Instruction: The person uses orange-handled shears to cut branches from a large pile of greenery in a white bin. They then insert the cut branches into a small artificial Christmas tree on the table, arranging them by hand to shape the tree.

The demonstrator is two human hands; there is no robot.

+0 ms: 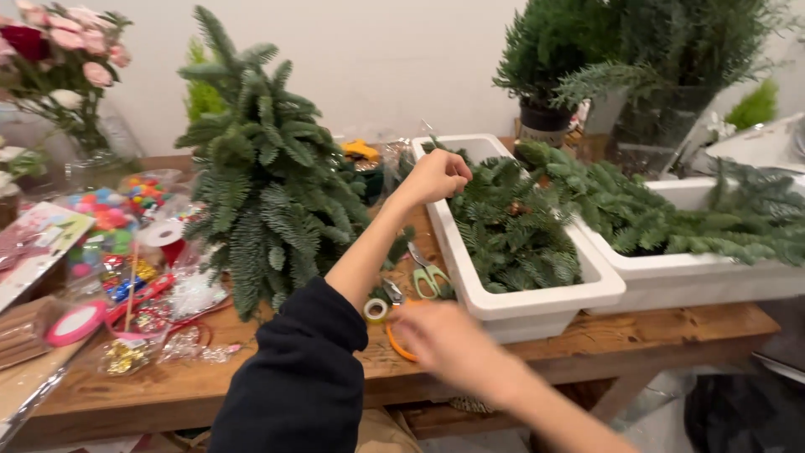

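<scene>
My left hand, on a black-sleeved arm, reaches over the near white tub. Its fingers are curled on the tip of a fir sprig at the tub's left rim. My right hand is blurred, low over the table's front edge. Its fingers are spread just above an orange-handled tool, and nothing is visibly held. Green-handled scissors and a small roll of tape lie between the two hands.
A small tree of fir branches stands left of my arm. Ribbons, pompoms and shiny trimmings crowd the wooden table's left side. A second white tub holds more greens. Potted evergreens and pink flowers stand behind.
</scene>
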